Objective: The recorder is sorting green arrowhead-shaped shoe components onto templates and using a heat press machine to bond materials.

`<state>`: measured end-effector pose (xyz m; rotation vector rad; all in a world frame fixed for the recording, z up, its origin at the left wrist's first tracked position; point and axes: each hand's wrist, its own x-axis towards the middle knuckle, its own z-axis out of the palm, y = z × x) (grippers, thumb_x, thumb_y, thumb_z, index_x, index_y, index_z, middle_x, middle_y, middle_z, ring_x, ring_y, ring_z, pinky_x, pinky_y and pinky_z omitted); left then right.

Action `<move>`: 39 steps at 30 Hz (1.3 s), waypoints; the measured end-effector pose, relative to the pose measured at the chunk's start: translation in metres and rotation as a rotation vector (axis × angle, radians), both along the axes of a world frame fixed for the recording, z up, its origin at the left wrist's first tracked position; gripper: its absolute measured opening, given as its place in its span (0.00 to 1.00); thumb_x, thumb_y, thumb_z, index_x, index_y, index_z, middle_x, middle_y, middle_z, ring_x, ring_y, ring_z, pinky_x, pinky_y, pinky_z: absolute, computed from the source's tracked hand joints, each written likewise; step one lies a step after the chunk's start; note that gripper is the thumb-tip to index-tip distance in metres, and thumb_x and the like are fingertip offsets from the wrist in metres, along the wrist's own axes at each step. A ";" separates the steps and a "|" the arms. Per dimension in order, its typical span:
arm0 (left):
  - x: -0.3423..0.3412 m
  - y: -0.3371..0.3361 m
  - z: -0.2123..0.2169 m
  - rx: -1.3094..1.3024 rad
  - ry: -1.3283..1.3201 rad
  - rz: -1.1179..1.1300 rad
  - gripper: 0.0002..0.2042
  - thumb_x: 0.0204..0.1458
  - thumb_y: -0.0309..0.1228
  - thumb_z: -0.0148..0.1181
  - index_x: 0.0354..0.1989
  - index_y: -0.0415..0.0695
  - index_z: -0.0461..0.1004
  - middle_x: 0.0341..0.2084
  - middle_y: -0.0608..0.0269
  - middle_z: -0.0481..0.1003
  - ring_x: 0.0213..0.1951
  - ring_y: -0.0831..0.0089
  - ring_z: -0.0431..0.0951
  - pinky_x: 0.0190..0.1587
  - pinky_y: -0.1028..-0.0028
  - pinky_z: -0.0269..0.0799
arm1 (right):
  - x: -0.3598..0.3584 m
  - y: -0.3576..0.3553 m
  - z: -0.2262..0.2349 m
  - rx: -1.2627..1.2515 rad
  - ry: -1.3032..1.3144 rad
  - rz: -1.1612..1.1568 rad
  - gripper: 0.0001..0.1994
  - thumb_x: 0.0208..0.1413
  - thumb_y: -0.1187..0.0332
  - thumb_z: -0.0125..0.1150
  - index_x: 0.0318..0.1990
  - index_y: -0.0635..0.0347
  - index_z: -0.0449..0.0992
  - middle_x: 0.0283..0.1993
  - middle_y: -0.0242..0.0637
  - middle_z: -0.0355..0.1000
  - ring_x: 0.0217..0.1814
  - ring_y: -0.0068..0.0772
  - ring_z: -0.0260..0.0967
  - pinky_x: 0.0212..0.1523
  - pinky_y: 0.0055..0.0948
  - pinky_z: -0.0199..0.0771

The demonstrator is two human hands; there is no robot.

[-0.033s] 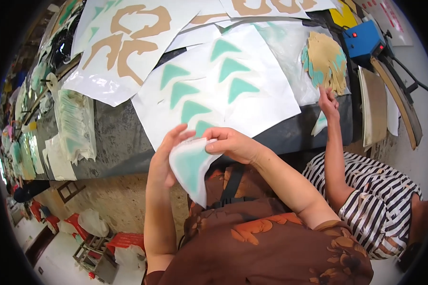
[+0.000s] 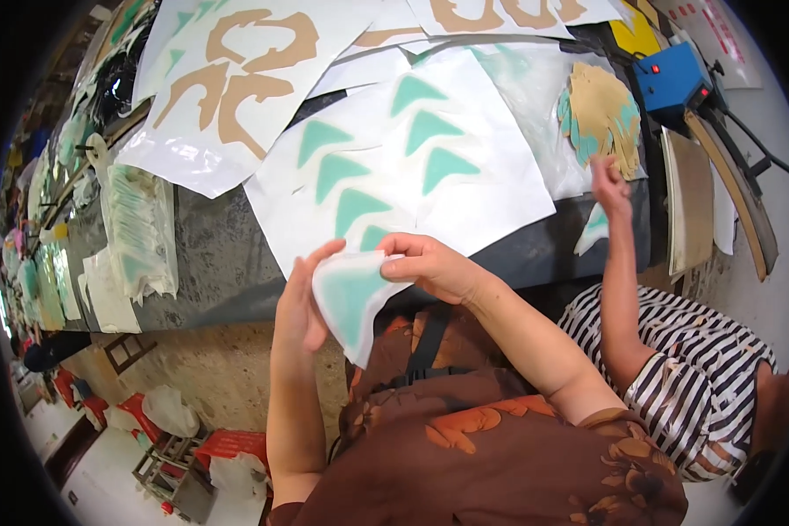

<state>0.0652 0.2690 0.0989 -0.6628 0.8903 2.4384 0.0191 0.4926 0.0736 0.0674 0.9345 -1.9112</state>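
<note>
My right hand [image 2: 434,267] pinches the upper right corner of a curved, V-shaped white pad [image 2: 347,302] with a pale green middle, its fingers closed on it. The pad hangs in front of my body with its point downward. It seems to have more than one thin layer, but I cannot tell how many. My left hand [image 2: 302,302] lies along the pad's left edge, fingers stretched upward past its top corner. Just beyond both hands, a white sheet [image 2: 491,188] on the table bears several green V-shaped pieces [image 2: 357,208].
More sheets with tan cut-out shapes [image 2: 260,105] cover the table's far side. A bagged stack [image 2: 140,232] stands left. At right, a co-worker's hand [image 2: 611,184] is by a pile of tan and green pieces [image 2: 600,114], near a blue machine [image 2: 672,74].
The pad's lower point has swung slightly up and left. My left fingers have drawn closer together along its edge. The co-worker's hand has shifted slightly.
</note>
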 end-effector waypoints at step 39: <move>-0.053 -0.032 -0.074 -0.179 -0.365 -0.039 0.23 0.47 0.17 0.52 0.55 0.34 0.69 0.49 0.55 0.74 0.52 0.65 0.74 0.59 0.67 0.66 | -0.317 0.032 -0.121 1.521 0.672 0.037 0.08 0.48 0.61 0.62 0.37 0.43 0.78 0.42 0.25 0.77 0.49 0.35 0.72 0.51 0.41 0.65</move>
